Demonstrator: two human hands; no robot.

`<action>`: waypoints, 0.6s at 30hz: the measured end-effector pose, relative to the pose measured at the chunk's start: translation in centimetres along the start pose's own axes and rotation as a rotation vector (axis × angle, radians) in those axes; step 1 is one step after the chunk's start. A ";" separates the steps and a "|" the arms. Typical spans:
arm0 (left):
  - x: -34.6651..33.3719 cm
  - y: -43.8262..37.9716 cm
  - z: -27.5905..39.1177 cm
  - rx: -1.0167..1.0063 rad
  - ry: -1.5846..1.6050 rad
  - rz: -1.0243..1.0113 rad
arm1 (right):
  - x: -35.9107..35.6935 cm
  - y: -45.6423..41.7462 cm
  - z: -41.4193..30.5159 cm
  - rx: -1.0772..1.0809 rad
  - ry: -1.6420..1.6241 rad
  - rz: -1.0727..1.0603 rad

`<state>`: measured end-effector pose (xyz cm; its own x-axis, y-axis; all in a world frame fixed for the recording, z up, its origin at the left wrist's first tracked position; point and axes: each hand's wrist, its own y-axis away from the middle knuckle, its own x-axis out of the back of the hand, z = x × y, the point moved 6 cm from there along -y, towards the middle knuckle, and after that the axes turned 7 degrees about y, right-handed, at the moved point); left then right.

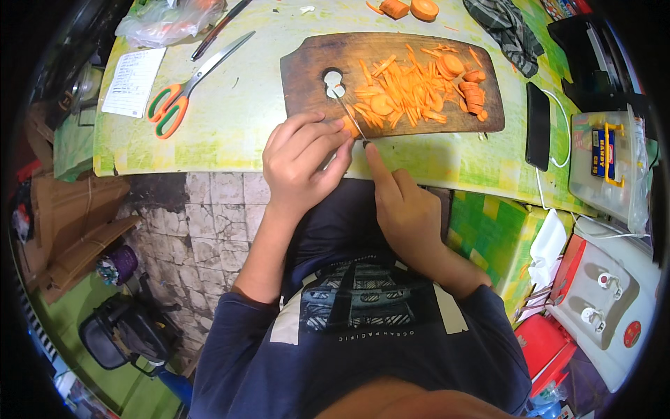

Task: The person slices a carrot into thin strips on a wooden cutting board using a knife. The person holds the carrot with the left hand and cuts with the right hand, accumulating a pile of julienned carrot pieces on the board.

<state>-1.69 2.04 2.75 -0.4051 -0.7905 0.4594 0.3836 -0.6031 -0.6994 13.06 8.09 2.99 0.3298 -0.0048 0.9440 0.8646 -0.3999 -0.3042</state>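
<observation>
My left hand (309,157) holds a piece of carrot (349,127) at the near left edge of a wooden cutting board (309,57). In my right hand (405,209) is a knife (354,119), its handle mostly hidden in the fist and its thin blade against the carrot piece. A heap of carrot strips (408,86) covers the middle of the board, with some round slices (450,65) among them. A row of overlapping carrot slices (473,97) lies at the board's right end. Beyond the board are thick carrot chunks (424,9).
Orange-handled scissors (180,99), a handwritten paper (133,81), a pen (220,30) and a plastic bag (167,23) lie left on the table. To the right are a dark cloth (507,34), a phone (537,125) with a white cable, and a clear plastic box (586,167).
</observation>
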 end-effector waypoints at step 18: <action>0.2 0.2 0.0 0.018 0.022 0.023 | 1.1 0.7 -0.2 -0.003 -0.038 -0.014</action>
<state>-1.72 1.80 2.69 -0.4146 -0.8014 0.4311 0.4074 -0.5871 -0.6996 13.97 7.60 3.84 0.3320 0.0357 0.9426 0.8683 -0.4020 -0.2906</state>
